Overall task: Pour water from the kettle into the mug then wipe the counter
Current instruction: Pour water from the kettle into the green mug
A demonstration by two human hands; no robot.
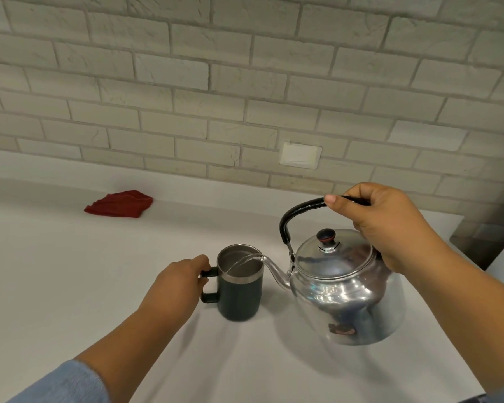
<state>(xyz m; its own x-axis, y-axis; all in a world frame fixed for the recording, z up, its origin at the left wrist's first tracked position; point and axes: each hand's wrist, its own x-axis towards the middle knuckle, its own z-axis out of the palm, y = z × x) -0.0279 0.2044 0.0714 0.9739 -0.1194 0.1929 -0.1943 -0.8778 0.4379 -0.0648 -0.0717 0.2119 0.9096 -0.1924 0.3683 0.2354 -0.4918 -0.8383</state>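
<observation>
A shiny metal kettle (346,295) with a black handle hangs tilted to the left above the white counter (70,271). My right hand (390,228) grips its handle. A thin stream of water runs from the spout into a dark mug (239,298) with a steel rim, which stands upright on the counter just left of the kettle. My left hand (178,283) holds the mug's black handle. A crumpled red cloth (120,204) lies at the back left of the counter, near the wall.
A pale brick wall (245,82) rises behind the counter, with a blank cover plate (301,155) set low in it. The counter ends at the right, where a dark gap (477,245) shows beside the wall corner.
</observation>
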